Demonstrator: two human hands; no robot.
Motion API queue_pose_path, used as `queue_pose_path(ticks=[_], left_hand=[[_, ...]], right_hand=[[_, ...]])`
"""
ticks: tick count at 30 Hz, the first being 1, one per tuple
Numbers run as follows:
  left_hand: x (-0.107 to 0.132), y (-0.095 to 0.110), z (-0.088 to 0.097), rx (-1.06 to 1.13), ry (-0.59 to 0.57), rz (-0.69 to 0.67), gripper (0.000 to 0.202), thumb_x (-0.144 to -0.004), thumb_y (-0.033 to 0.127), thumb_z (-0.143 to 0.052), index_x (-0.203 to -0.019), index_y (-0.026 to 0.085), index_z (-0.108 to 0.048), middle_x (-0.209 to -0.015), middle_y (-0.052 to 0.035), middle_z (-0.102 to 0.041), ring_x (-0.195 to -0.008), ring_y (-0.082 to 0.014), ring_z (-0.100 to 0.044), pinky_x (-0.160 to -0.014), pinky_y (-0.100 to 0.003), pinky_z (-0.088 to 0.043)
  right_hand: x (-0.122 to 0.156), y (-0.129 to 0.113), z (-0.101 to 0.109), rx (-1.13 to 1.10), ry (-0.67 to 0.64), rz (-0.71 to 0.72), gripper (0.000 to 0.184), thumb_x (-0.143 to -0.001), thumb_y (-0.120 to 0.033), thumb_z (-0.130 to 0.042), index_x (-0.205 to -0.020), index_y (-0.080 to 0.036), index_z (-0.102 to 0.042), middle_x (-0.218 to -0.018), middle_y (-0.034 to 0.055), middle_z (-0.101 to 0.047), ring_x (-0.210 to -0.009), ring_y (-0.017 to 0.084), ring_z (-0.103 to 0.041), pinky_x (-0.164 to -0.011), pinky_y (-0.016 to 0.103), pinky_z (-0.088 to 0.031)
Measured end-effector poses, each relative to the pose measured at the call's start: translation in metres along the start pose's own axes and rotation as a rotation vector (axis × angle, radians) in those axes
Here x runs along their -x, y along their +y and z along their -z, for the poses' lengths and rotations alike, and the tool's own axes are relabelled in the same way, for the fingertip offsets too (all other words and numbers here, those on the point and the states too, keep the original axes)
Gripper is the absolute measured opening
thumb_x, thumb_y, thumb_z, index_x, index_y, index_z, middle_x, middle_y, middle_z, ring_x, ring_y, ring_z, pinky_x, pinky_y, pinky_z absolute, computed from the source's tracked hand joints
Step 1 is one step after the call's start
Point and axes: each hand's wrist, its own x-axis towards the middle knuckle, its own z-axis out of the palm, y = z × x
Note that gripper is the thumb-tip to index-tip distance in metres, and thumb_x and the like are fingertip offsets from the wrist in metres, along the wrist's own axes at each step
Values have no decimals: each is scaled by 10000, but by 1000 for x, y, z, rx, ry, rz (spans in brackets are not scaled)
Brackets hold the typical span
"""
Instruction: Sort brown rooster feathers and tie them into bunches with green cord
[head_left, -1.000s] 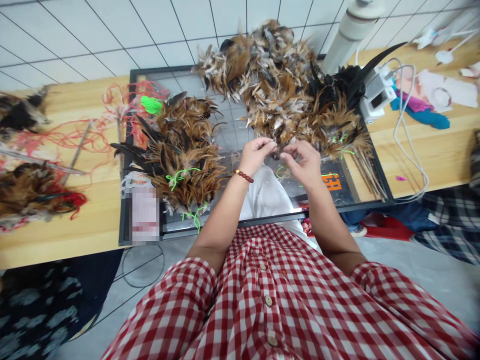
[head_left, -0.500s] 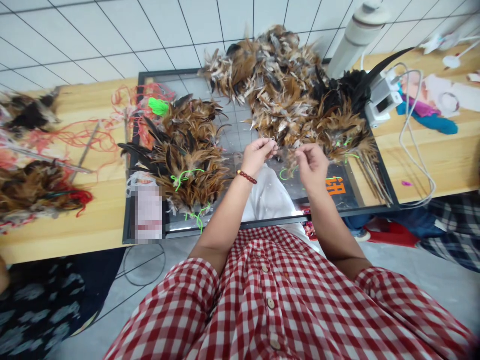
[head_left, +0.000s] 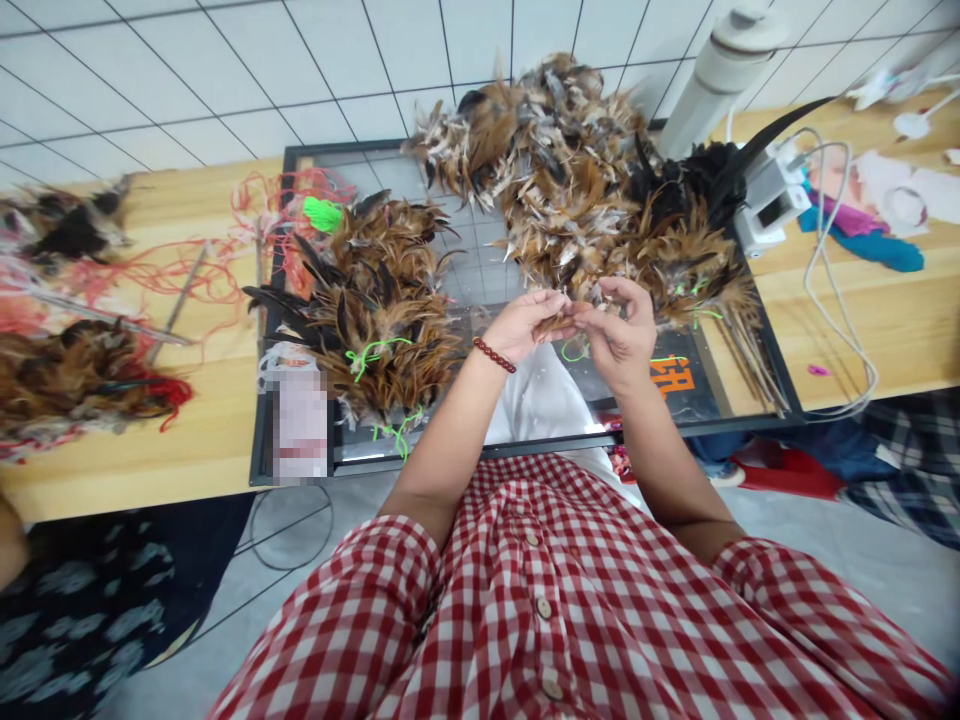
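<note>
My left hand (head_left: 525, 325), a bead bracelet at its wrist, is closed in a pinch on small brown feathers (head_left: 553, 323). My right hand (head_left: 624, 335) meets it from the right, thumb and fingertips bent in on the same feathers; the exact grip is partly hidden. Just beyond both hands rises a big heap of loose brown and white feathers (head_left: 559, 180). Left of them, tied feather bundles (head_left: 397, 335) with bright green strings lie on a dark-framed glass panel (head_left: 480, 260).
On the right are a feather bunch with thin sticks (head_left: 750, 360), a white power adapter (head_left: 772, 205) with cable, and a pale bottle (head_left: 720, 80). Red string (head_left: 172, 275) and more feathers (head_left: 75, 375) lie on the wooden table (head_left: 225, 420) at left. Another person's dark clothing shows lower left.
My hands were apart and have come together, fingertips meeting over the feathers. The right hand's fingers have stretched toward the left. The view has shifted slightly.
</note>
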Motion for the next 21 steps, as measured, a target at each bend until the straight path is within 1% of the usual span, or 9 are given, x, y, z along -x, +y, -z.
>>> queue_pose_path(ticks=[2, 4, 8, 10, 12, 13, 16, 18, 21], left_hand=[[-2, -2, 0, 2, -1, -46, 181, -852, 196, -848, -777, 133, -696, -748, 2, -758, -685, -87, -718, -761, -227, -586], [-5, -5, 2, -28, 17, -107, 196, -814, 210, -885, -753, 131, -716, -738, 0, -758, -676, -74, -695, -751, -209, -559], [-8, -10, 3, -237, 10, -260, 283, -739, 335, -953, -723, 140, -748, -697, 6, -735, -653, -65, -634, -698, -200, -491], [-8, -12, 3, -337, -59, -308, 368, -690, 438, -974, -721, 139, -762, -675, 2, -717, -623, -66, -590, -643, -210, -448], [-9, -14, 3, -381, -112, -316, 441, -650, 521, -976, -729, 140, -769, -674, -2, -713, -596, -67, -553, -606, -222, -416], [-9, -15, 3, -381, -100, -325, 451, -644, 535, -974, -729, 144, -767, -672, 1, -710, -590, -66, -540, -601, -224, -406], [-13, -16, 5, -350, 51, -377, 396, -677, 494, -960, -703, 161, -749, -626, 26, -669, -589, -62, -514, -612, -222, -395], [-15, -16, 7, -324, 119, -400, 378, -658, 478, -969, -697, 167, -758, -623, 30, -669, -605, -64, -531, -625, -221, -404], [-16, -16, 10, -317, 87, -391, 408, -579, 501, -997, -716, 172, -797, -675, 15, -722, -652, -76, -591, -678, -229, -456]], right_hand=[[0, -1, 0, -18, -18, -51, 107, -965, -359, -724, -1005, -304, -806, -1326, 73, -673, -1232, 276, -681, -1043, 500, -585], [0, -1, -1, -52, -2, -164, 230, -915, -463, -789, -1058, -283, -794, -1295, 96, -690, -1210, 286, -684, -1044, 501, -582], [1, 1, -5, -314, -12, -558, 490, -879, -673, -764, -1150, -264, -769, -1138, 82, -745, -986, 226, -716, -921, 428, -612], [-1, 1, -7, -489, -49, -711, 517, -845, -735, -764, -1057, -264, -795, -1032, 57, -768, -920, 210, -716, -896, 407, -611], [-4, -2, -7, -562, -30, -744, 471, -784, -722, -829, -873, -261, -800, -929, 40, -776, -919, 218, -717, -913, 409, -600], [-6, -4, -7, -563, 2, -728, 450, -755, -701, -865, -795, -260, -785, -890, 34, -774, -916, 220, -716, -919, 409, -594], [-11, -12, -4, -562, 32, -713, 427, -735, -668, -896, -744, -261, -769, -849, 23, -781, -822, 197, -699, -850, 378, -586], [-13, -16, -2, -601, -88, -756, 438, -741, -675, -887, -769, -250, -780, -794, 18, -775, -698, 165, -657, -736, 340, -560], [-12, -20, -3, -605, -232, -808, 487, -710, -696, -891, -726, -226, -766, -632, -7, -700, -577, 132, -582, -625, 297, -489]])
